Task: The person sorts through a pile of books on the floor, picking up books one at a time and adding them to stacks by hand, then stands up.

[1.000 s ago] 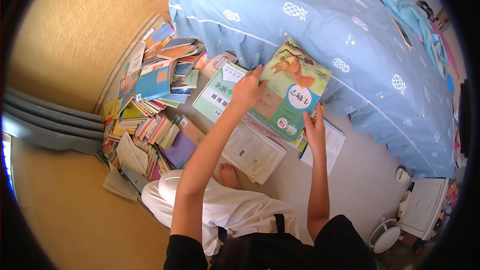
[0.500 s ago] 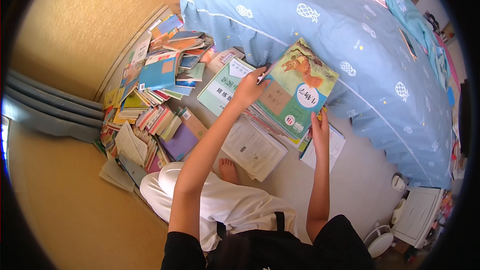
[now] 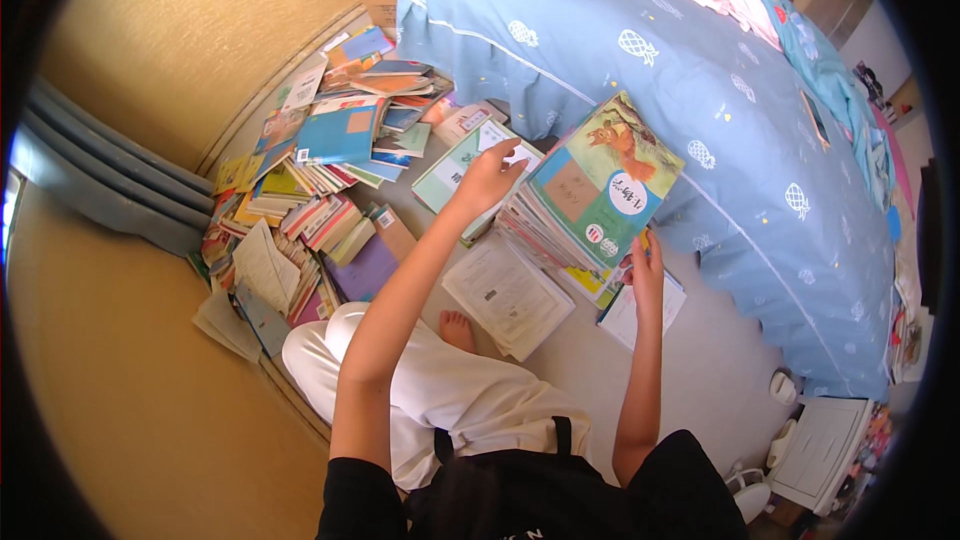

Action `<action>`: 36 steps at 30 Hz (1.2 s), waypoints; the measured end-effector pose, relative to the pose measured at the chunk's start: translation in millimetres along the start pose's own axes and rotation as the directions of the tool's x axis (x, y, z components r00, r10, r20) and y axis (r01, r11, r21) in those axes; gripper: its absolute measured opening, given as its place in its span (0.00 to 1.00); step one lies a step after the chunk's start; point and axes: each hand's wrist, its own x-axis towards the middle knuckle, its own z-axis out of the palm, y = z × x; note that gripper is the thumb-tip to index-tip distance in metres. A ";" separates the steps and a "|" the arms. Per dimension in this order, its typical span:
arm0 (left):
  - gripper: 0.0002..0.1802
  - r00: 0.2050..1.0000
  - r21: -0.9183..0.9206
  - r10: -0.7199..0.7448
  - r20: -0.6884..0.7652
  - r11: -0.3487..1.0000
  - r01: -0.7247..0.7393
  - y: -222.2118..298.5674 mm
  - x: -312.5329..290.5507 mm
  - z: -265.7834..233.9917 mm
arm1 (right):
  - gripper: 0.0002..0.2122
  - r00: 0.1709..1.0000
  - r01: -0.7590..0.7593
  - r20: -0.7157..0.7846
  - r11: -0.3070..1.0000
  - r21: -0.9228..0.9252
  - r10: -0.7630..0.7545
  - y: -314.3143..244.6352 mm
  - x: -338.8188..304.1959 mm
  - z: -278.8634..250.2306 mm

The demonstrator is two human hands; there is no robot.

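Note:
A thick stack of books rises from the floor in front of me. On top lies a textbook with a squirrel on its green cover. My left hand hovers at the stack's left edge, over a pale green and white booklet; its fingers are partly stretched out and nothing shows in them. My right hand is closed beside the near right corner of the textbook. A small yellow thing shows at its fingertips, too small to name.
Printed papers lie before the stack, and a white sheet to its right. A large heap of books spreads along the wall at left. The bed with a blue pineapple-print cover bounds the far side; a white cabinet stands at right.
My left hand has come off the textbook's left edge and shifted slightly left. My right hand has moved slightly down along the near right corner. The view has turned a little.

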 end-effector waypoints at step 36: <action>0.19 0.852 -0.537 -0.493 -0.175 0.773 0.337 -273.5 -148.7 -322.1 | 0.14 0.668 0.635 0.683 0.704 -0.318 -0.294 -94.6 -114.0 371.4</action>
